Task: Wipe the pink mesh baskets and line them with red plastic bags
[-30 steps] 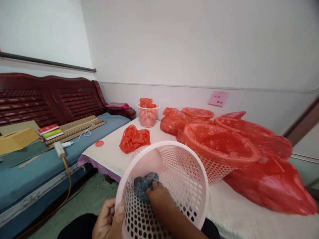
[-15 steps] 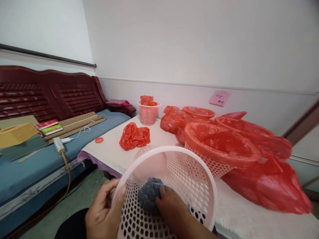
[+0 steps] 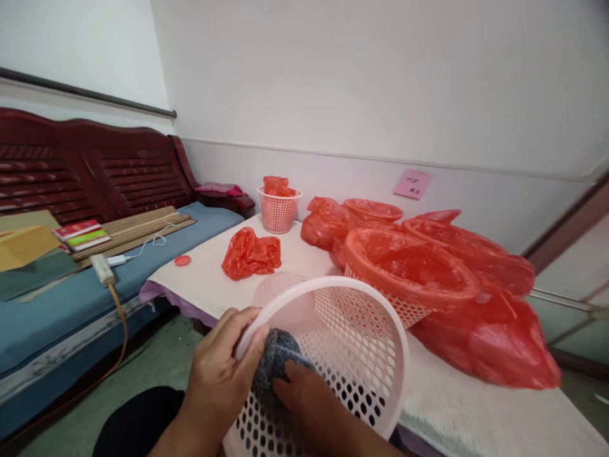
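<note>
A pale pink perforated basket (image 3: 397,355) is tilted with its mouth toward me. My left hand (image 3: 223,362) grips its rim on the left side, thumb inside and fingers outside. Inside the basket, my right hand (image 3: 304,393) presses a grey-blue cloth (image 3: 278,355) against the inner left wall, near the rim. The fingertips of my right hand are partly sunk in the cloth. The basket's lower part is cut off by the frame and partly covered by my right forearm.
On the white-covered table (image 3: 200,289) lie a crumpled red bag (image 3: 250,254) and a small red disc (image 3: 183,261). Behind are a small basket (image 3: 278,212), a red-lined basket (image 3: 409,270) and red bags (image 3: 490,343). A blue-cushioned bench (image 3: 209,222) stands left.
The cloth and my right hand have moved left and up the basket wall, closer to the rim. My left hand has shifted up and right along the rim. The view has shifted slightly.
</note>
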Demonstrator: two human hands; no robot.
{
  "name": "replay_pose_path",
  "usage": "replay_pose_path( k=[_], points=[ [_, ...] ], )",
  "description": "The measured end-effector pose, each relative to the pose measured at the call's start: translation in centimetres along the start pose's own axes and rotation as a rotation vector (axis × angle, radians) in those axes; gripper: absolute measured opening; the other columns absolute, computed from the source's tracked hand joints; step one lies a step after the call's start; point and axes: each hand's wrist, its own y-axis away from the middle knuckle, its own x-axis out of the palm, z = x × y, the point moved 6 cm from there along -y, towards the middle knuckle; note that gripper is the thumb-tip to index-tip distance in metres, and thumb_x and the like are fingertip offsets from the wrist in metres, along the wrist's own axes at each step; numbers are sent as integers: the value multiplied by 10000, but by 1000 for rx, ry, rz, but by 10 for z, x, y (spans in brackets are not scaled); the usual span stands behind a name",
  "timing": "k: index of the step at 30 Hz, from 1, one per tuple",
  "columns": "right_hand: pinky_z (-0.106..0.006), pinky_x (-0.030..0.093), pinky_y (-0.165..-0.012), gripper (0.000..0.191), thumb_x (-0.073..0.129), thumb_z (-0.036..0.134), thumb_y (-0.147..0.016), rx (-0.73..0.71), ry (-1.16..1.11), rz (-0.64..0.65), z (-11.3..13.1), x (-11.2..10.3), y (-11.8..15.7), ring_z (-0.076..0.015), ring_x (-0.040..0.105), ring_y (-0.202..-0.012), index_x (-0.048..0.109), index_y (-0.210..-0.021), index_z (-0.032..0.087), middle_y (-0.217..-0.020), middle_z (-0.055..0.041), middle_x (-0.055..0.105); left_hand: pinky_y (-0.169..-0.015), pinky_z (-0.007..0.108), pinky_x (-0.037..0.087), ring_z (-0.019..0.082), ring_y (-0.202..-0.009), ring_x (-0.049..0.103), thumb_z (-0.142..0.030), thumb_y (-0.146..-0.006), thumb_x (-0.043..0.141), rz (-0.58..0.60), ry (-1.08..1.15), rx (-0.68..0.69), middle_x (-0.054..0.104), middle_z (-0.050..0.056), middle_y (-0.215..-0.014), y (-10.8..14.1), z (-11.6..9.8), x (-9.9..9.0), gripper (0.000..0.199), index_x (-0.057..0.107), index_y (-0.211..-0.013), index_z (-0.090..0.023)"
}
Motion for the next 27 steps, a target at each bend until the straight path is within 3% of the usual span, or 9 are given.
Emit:
replay_pose_path(
  k=[3, 5, 9, 14, 17, 19, 23, 25, 27],
  points=[
    [-336, 474, -690, 198, 511, 101, -803, 107, 252, 52, -22, -14, 6, -271, 627, -857, 701, -813, 156, -924, -126, 679, -748, 176, 442, 89, -786, 586, -163, -883, 588, 33, -45, 114, 611, -17, -883, -10, 1, -3, 201, 589, -1077, -213],
    [-329, 462, -674, 216, 492, 57, -796, 193, 294, -17, -38, -38, 14, -266, 622, -843, 684, -814, 154, -903, -125, 666, -764, 173, 438, 83, -801, 583, -152, -885, 591, 47, -67, 160, 610, -6, -901, -15, 4, -3, 213, 575, -1094, -196],
    [-302, 447, -619, 193, 516, 84, -780, 250, 290, -337, -47, -97, 49, -206, 567, -709, 636, -873, 203, -823, -58, 589, -805, 197, 442, 97, -872, 586, -157, -896, 583, 95, -90, 196, 613, 22, -944, -25, 6, 3, 226, 562, -1120, -175],
    [-445, 479, -823, 347, 491, 166, -816, 213, 399, -773, -55, -135, 104, -290, 523, -975, 590, -1148, 146, -1074, -145, 533, -829, 197, 441, 93, -903, 589, -167, -903, 571, 126, -37, 198, 620, 13, -962, -32, -1, 9, 209, 565, -1112, -186],
    [-504, 468, -877, 331, 484, 229, -824, 277, 386, -863, -75, -127, 122, -337, 495, -1094, 603, -1123, 151, -1252, -183, 455, -808, 191, 439, 83, -885, 588, -173, -904, 568, 152, 6, 163, 623, -3, -959, -35, -2, 14, 193, 570, -1094, -203],
    [-427, 502, -860, 349, 458, 197, -816, 299, 276, -847, -87, -113, 125, -286, 540, -1092, 589, -1138, 185, -1276, -154, 467, -787, 202, 441, 85, -863, 581, -180, -909, 556, 189, 33, 154, 617, -11, -934, -40, -3, 19, 161, 577, -1065, -212],
    [-304, 538, -777, 374, 423, 163, -772, 404, -60, -774, -109, -76, 122, -195, 650, -935, 610, -1083, 253, -1014, -47, 641, -697, 249, 445, 113, -755, 544, -251, -879, 603, 211, -1, 133, 558, -26, -816, -55, -8, 19, 156, 580, -1033, -233],
    [-314, 538, -805, 366, 443, 207, -742, 508, -214, -785, -121, -58, 124, -211, 665, -941, 637, -1050, 250, -989, -39, 680, -769, 296, 473, 152, -871, 567, -290, -849, 631, 215, -25, 72, 580, 3, -944, -51, -9, 15, 290, 552, -1127, -264],
    [-313, 533, -842, 355, 475, 278, -739, 593, -406, -773, -131, -38, 124, -231, 671, -971, 654, -1043, 233, -1028, -46, 708, -956, 407, 456, 233, -1153, 519, -338, -811, 659, 191, -4, -56, 524, 58, -1258, -29, -2, 12, 499, 471, -1272, -302]
  ],
)
